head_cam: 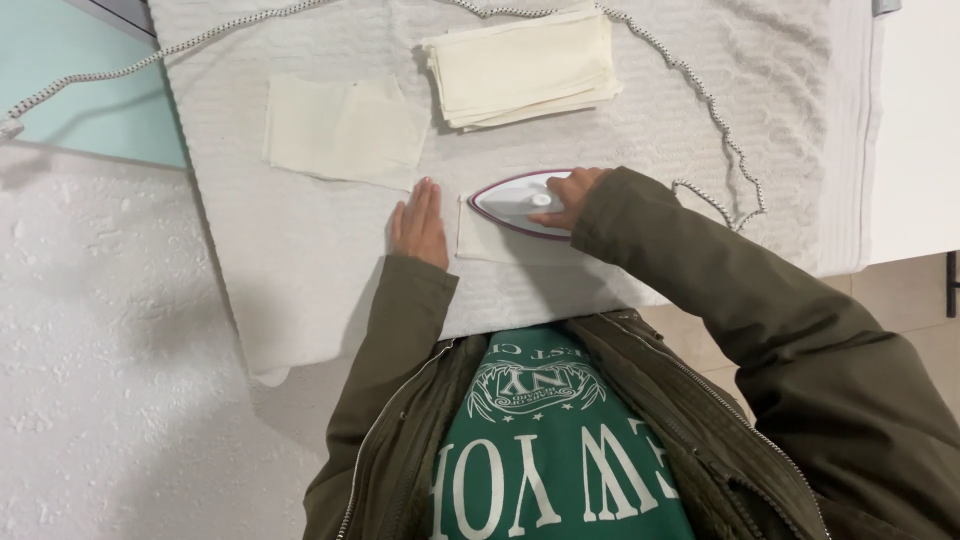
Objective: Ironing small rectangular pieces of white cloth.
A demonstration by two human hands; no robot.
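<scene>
A white padded cover [300, 270] served as the work surface. Toward its left, a single cream cloth [345, 130] lay flat, apart from the left hand [420, 225], which pressed open-palmed, fingers together, on the cover just left of the small cloth piece [490, 243] under the iron [515, 203]. The iron's long axis ran left to right, its tip towards that hand. The right hand [572, 192] was closed over the iron's top. Above it sat a cloth stack [525, 68]; the cord [720, 140] looped right
</scene>
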